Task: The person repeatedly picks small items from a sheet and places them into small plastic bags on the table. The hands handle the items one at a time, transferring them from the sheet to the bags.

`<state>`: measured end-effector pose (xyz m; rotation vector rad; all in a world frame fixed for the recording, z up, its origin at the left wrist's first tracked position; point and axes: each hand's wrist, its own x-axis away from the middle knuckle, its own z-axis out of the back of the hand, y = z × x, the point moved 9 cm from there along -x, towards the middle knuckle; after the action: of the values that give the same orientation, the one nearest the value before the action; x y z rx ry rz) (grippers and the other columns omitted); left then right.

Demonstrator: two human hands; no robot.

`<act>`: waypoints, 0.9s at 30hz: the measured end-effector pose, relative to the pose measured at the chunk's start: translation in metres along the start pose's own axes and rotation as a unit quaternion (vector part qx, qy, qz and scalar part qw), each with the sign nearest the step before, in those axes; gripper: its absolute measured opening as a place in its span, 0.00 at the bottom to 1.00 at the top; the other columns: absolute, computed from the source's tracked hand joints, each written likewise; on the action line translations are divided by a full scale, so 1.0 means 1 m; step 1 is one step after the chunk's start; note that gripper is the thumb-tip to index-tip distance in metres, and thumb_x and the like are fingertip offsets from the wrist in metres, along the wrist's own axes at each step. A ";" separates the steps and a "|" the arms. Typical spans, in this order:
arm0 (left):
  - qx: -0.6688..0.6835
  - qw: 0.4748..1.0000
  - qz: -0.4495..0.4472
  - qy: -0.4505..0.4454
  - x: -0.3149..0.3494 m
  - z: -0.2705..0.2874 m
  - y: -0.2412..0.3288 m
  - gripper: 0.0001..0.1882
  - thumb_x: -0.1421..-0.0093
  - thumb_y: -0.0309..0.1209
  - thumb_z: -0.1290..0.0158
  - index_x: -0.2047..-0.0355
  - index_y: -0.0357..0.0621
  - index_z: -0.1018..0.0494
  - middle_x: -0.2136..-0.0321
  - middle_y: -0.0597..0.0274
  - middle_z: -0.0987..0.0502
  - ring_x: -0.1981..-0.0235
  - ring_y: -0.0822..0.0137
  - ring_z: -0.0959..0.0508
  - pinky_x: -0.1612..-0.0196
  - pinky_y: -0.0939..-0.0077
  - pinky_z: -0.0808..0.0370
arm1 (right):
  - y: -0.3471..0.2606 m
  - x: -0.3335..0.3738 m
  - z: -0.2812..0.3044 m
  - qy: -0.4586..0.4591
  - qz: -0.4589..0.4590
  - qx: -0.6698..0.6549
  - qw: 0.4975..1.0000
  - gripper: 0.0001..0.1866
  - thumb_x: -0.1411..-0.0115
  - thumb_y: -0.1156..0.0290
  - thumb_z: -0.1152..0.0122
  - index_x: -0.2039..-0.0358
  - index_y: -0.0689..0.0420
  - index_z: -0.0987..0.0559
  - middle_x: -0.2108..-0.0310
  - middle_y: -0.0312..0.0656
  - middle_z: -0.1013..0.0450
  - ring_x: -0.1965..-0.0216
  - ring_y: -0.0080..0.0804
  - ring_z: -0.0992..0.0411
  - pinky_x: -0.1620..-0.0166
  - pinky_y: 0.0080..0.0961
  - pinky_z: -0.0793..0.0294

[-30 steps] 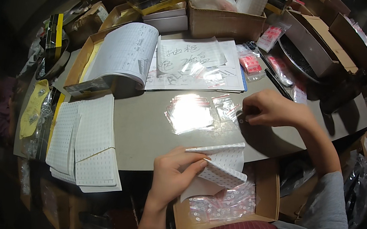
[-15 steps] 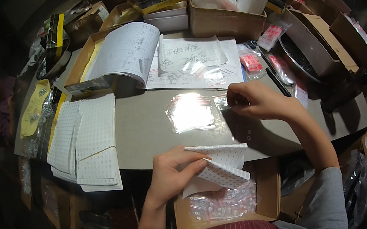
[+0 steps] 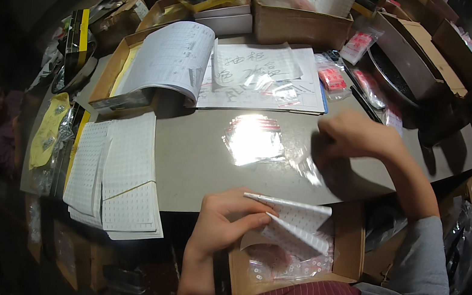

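Observation:
In my left hand (image 3: 225,216) is a folded white sheet (image 3: 298,218) printed with rows of small marks, pinched between thumb and fingers. The sheet hangs over an open cardboard box (image 3: 350,238) close to my body. Inside that box lie clear plastic bags (image 3: 273,266) with small round white pieces. Above the grey table my right hand (image 3: 353,137) is curled and blurred, its fingertips in shadow. Beside those fingertips a clear plastic bag (image 3: 306,165) shows as a streaked glare; whether they grip it is hidden. Small clear zip bags (image 3: 254,141) lie in a shiny pile left of it.
Stacks of white printed sheets (image 3: 128,174), one banded, lie at the table's left. A curled notepad (image 3: 166,64) sits in a shallow box. Handwritten papers (image 3: 260,68), red-and-clear packets (image 3: 334,81) and a black pen (image 3: 366,104) lie farther back. Cardboard boxes (image 3: 299,27) line the far edge.
My right hand has shifted slightly right and blurred. The clear bag by its fingers lies nearer to me and is smeared. The folded sheet in my left hand has tipped lower; the whole view has shifted slightly.

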<state>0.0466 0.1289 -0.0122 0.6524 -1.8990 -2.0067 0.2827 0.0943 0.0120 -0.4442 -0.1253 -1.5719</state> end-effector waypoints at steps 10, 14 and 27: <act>-0.042 0.998 -0.030 -0.027 0.004 -0.012 0.006 0.08 0.44 0.19 0.37 0.63 0.36 0.15 0.65 0.53 0.15 0.64 0.62 0.16 0.58 0.72 0.21 | -0.068 0.052 0.013 0.048 0.164 -0.240 0.956 0.14 0.32 0.62 0.36 0.58 0.61 0.22 0.68 0.44 0.22 0.66 0.37 0.22 0.60 0.33 0.23; -0.187 0.972 -0.139 -0.026 0.000 -0.033 0.032 0.06 0.45 0.19 0.38 0.66 0.36 0.17 0.67 0.53 0.18 0.65 0.57 0.18 0.60 0.68 0.22 | -0.105 0.044 0.015 0.040 0.247 -0.281 0.927 0.13 0.30 0.64 0.39 0.58 0.62 0.22 0.64 0.45 0.22 0.62 0.38 0.22 0.58 0.34 0.24; -0.191 0.972 -0.036 0.132 0.000 -0.015 0.015 0.04 0.40 0.23 0.39 0.64 0.37 0.18 0.71 0.54 0.19 0.71 0.57 0.19 0.65 0.68 0.22 | -0.110 0.056 0.026 0.180 0.211 -0.213 0.937 0.18 0.47 0.78 0.37 0.54 0.62 0.24 0.54 0.53 0.26 0.51 0.55 0.26 0.51 0.43 0.24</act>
<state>0.0527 0.1150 0.0022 0.8381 -1.3083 -2.1234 0.1811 0.0574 0.0769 -0.4725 0.5712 -1.2210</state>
